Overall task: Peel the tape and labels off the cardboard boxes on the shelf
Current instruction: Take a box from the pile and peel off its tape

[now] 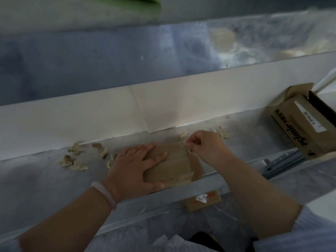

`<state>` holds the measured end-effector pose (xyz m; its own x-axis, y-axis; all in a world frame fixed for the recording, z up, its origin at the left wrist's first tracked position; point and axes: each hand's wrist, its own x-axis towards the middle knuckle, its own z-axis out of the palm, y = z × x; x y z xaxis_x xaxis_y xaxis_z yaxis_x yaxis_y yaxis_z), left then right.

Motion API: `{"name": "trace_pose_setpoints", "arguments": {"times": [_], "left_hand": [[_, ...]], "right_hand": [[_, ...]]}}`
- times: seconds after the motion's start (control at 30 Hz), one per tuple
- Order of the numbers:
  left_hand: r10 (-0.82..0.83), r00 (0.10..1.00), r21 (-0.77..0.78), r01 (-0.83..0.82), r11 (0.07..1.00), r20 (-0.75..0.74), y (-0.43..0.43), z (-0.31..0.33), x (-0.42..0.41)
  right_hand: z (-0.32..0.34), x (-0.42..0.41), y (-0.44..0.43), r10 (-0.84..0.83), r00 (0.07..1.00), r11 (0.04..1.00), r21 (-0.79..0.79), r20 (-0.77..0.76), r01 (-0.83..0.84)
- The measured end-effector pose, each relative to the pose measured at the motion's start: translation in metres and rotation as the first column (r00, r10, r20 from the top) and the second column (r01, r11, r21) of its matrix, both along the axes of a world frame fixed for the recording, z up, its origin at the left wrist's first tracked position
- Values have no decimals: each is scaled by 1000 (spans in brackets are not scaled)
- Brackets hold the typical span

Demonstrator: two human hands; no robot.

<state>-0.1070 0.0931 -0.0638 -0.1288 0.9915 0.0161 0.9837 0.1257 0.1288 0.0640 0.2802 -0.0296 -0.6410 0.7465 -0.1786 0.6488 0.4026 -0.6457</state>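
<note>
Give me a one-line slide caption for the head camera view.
Left hand presses a small cardboard box on the shelf while right hand pinches tape at its corner.

A grey metal shelf (36, 179) runs beneath a white board (91, 120). Cloudy plastic sheeting (109, 60) shows above it. The light is dim.

Small cardboard box (174, 164) flat on shelf (45, 179), near front edge. Left hand (134, 166) presses box's left half, fingers straight, pale bracelet (104, 193) on wrist. Right hand (205, 146) pinches tape (189, 151) at box's far right corner. Torn scraps (72, 160) scattered left of box, toward back edge. Larger open box (305, 124) at shelf's right end. Labelled box (201, 200) below the shelf's front edge.
</note>
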Motion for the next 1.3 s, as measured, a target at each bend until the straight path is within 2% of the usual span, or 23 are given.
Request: {"name": "trace_pose_setpoints", "arguments": {"times": [0.13, 0.2, 0.27, 0.33, 0.5, 0.57, 0.63, 0.7, 0.77, 0.9, 0.97, 1.07, 1.2, 1.3], "left_hand": [[-5, 1000, 4, 5, 1000, -12, 1, 0, 0], [-5, 1000, 2, 5, 1000, -13, 1, 0, 0], [0, 1000, 3, 0, 1000, -10, 1, 0, -1], [2, 1000, 8, -2, 1000, -12, 0, 0, 0], [-7, 1000, -4, 7, 1000, -4, 0, -1, -1], [-4, 1000, -3, 4, 1000, -3, 0, 0, -1], [-5, 1000, -7, 5, 1000, 0, 0, 0, -1], [-10, 1000, -9, 10, 1000, 4, 0, 0, -1], [-7, 1000, -7, 7, 1000, 11, 1, 0, -1], [2, 1000, -9, -2, 1000, 19, 3, -1, -1], [3, 1000, 2, -3, 1000, 10, 4, -1, -1], [6, 1000, 12, -6, 1000, 4, 5, -1, -1], [3, 1000, 8, -3, 1000, -7, 5, -2, -2], [-5, 1000, -2, 5, 1000, -14, 5, -2, -2]], "right_hand": [[-4, -8, 9, -170, 975, 983, -99, -145, 157], [-13, -12, 4, -288, 929, 951, -184, -232, 249], [-22, -17, -4, -410, 856, 891, -341, -315, 301], [-28, -17, -8, -457, 832, 842, -455, -314, 290], [-26, -6, -2, -394, 875, 770, -621, -281, 148], [-22, -1, 2, -250, 933, 850, -520, -260, 83], [-17, -2, 3, -117, 975, 956, -287, -187, 60], [-18, -9, 7, -136, 974, 975, -200, -182, 98], [-23, -13, 9, -201, 957, 944, -304, -211, 131], [-33, -17, 4, -361, 902, 819, -544, -238, 185], [-35, -18, 1, -432, 867, 772, -597, -246, 215], [-37, -20, 2, -437, 862, 802, -545, -259, 243], [-34, -25, 5, -391, 870, 901, -316, -301, 296], [-27, -27, 10, -385, 861, 908, -304, -332, 288]]}}
